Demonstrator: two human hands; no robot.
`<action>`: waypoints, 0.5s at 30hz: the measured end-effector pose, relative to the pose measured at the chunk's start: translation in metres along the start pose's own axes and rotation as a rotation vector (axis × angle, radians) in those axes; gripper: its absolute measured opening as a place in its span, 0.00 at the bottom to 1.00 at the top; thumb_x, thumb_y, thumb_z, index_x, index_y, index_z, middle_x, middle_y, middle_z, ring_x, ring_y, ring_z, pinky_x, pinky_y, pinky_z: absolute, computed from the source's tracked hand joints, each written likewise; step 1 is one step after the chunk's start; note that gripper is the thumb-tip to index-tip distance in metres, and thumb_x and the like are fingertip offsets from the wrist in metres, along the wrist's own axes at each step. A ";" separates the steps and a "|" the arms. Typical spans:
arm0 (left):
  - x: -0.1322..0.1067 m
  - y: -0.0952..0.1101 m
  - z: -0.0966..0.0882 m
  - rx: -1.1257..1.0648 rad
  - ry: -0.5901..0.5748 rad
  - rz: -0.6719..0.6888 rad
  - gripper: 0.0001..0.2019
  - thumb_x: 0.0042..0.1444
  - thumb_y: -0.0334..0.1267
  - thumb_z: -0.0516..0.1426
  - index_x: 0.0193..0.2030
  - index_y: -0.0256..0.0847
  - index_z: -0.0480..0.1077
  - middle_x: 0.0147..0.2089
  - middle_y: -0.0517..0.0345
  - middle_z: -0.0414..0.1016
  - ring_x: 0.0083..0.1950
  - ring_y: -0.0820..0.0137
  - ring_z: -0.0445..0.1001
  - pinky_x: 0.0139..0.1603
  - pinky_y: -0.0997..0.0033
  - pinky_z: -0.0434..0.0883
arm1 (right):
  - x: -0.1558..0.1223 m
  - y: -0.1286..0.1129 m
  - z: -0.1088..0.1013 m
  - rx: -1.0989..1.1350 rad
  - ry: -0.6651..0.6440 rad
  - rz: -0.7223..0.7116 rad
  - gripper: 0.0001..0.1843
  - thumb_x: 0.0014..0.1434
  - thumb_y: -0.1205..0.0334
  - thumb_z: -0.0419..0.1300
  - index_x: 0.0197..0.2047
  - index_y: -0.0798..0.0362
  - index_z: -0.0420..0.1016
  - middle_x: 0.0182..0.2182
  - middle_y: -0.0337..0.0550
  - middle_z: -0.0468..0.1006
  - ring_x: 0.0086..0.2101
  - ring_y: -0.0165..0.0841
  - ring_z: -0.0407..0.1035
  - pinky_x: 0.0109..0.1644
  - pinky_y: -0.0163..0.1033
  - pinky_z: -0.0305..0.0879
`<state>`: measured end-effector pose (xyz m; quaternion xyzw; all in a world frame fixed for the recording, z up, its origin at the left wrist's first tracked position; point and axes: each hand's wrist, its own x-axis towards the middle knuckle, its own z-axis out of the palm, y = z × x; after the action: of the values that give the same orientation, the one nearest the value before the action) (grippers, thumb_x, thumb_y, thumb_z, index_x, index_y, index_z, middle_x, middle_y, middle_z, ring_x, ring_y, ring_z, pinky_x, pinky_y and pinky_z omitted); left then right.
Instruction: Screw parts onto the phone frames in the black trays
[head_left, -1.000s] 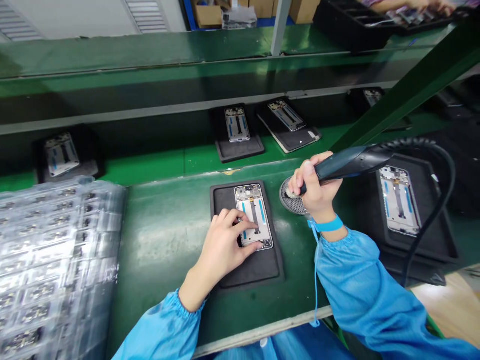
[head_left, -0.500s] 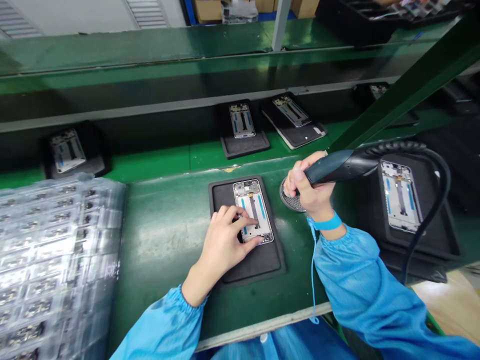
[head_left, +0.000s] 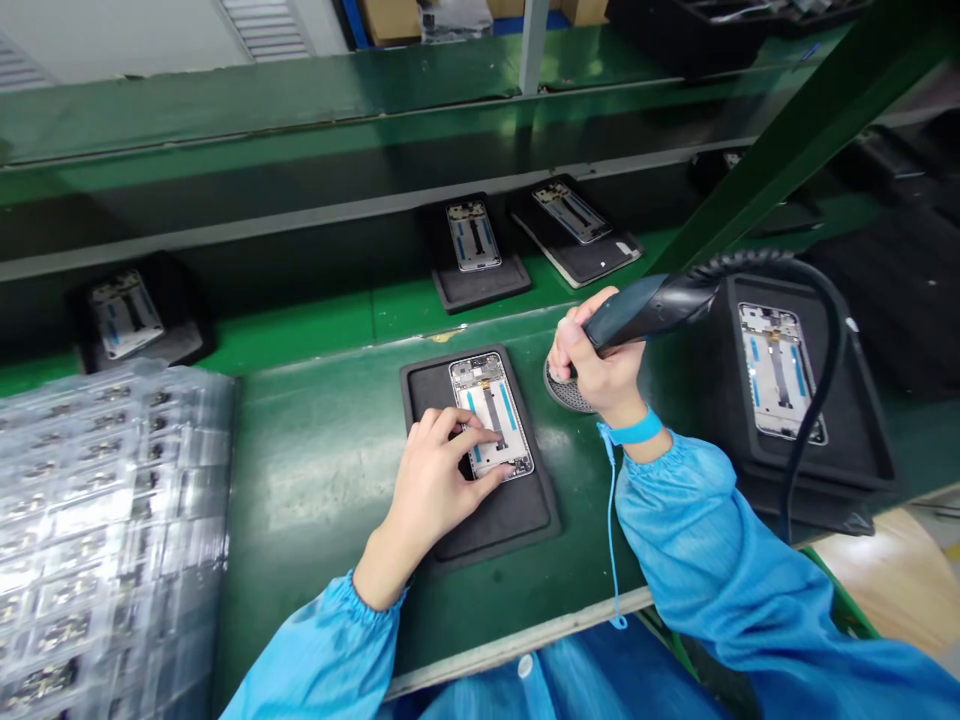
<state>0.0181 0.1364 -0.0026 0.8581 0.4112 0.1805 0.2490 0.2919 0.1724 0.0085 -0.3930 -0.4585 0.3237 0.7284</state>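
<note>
A phone frame (head_left: 490, 413) with blue strips lies on a black foam mat (head_left: 480, 520) on the green bench. My left hand (head_left: 439, 480) rests on its lower left part, fingers curled and pressing a small piece I cannot make out onto the frame. My right hand (head_left: 596, 365) is closed round a dark electric screwdriver (head_left: 651, 302), its tip held down over a round perforated metal dish (head_left: 564, 392) just right of the mat. A coiled black cable (head_left: 814, 380) runs from the tool down past the bench edge. A blue wrist strap (head_left: 636, 430) circles my right wrist.
Clear plastic trays of small parts (head_left: 105, 520) fill the left. A stack of black mats with another phone frame (head_left: 776, 370) stands at right. More frames on mats (head_left: 472, 240) lie on the belt behind, one at far left (head_left: 124, 315). A green slanted strut (head_left: 787, 140) crosses the upper right.
The view has shifted a little, so everything sits slightly left and higher. My right hand with the screwdriver stays over the dish; my left hand stays on the frame.
</note>
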 end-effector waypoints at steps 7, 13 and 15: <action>0.005 0.008 -0.006 -0.019 -0.090 -0.030 0.15 0.73 0.43 0.79 0.64 0.54 0.94 0.64 0.49 0.87 0.62 0.51 0.79 0.66 0.47 0.80 | 0.001 -0.029 0.006 0.012 0.058 -0.089 0.33 0.73 0.32 0.86 0.48 0.40 0.70 0.25 0.22 0.71 0.17 0.29 0.65 0.21 0.36 0.70; 0.011 0.023 -0.006 -0.039 -0.169 -0.121 0.17 0.71 0.41 0.81 0.64 0.55 0.94 0.67 0.49 0.86 0.66 0.49 0.78 0.70 0.43 0.79 | -0.036 -0.071 0.026 0.185 -0.150 -0.035 0.26 0.80 0.38 0.81 0.50 0.39 0.71 0.24 0.23 0.72 0.13 0.28 0.55 0.17 0.36 0.62; 0.012 0.027 -0.007 -0.042 -0.182 -0.133 0.18 0.72 0.41 0.80 0.66 0.54 0.93 0.69 0.49 0.86 0.67 0.49 0.77 0.71 0.43 0.79 | -0.050 -0.072 0.032 0.238 -0.272 0.053 0.22 0.82 0.41 0.80 0.52 0.40 0.73 0.26 0.24 0.73 0.14 0.28 0.57 0.17 0.37 0.66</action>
<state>0.0384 0.1334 0.0202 0.8363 0.4392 0.0936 0.3146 0.2519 0.1052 0.0593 -0.2688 -0.5007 0.4448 0.6923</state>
